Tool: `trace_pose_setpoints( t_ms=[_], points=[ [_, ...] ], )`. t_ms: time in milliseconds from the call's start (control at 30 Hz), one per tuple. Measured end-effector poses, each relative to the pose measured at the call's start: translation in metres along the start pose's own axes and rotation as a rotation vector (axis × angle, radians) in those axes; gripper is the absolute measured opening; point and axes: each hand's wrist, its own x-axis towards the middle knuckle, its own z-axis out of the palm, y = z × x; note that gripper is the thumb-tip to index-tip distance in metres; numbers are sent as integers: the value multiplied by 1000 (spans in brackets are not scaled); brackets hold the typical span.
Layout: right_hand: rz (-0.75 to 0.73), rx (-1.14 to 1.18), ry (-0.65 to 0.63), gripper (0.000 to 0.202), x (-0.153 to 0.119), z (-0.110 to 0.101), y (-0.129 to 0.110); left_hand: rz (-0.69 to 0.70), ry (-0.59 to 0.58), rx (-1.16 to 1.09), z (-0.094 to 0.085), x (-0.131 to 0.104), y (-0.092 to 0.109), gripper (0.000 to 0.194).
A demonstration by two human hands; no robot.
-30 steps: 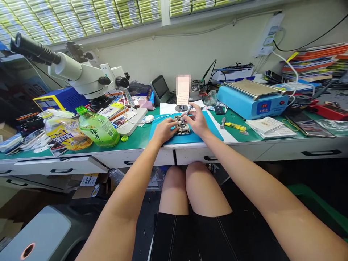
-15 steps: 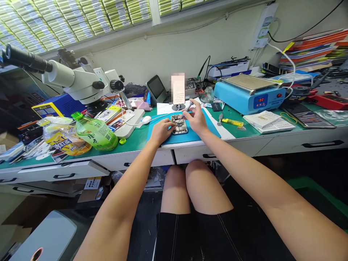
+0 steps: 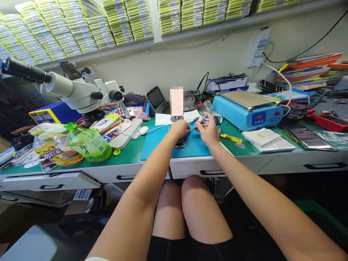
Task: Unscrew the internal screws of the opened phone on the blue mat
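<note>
Grey tool (image 3: 203,118) sits between fingers of the right hand (image 3: 210,132); left hand (image 3: 179,129), grip unclear, half-hides a phone (image 3: 179,144).

the left hand (image 3: 179,129) reaches over a phone (image 3: 179,143), covering most of it, on a blue mat (image 3: 157,143) at the front of the green bench (image 3: 131,148). just to its right, the right hand (image 3: 208,129) grips a slim tool (image 3: 203,117) between its fingers. a microscope (image 3: 78,93) and two bottles (image 3: 88,143) stand to the left; a light blue machine (image 3: 236,111) with red digits sits to the right.
</note>
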Motion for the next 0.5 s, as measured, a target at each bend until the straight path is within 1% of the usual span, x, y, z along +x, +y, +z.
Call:
trace_pose_setpoints(
  t_ms=[133,300,500],
  points=[
    [9,4,-23,41,2,2,7,-8,-33,-6,2,6,1,33],
    [3,23,-30,42,5,1,13,10,-51,-1,3,4,-5,32],
    [0,10,-3,42,4,-1,10,31,-27,9,4,-3,-5,31]
  ],
)
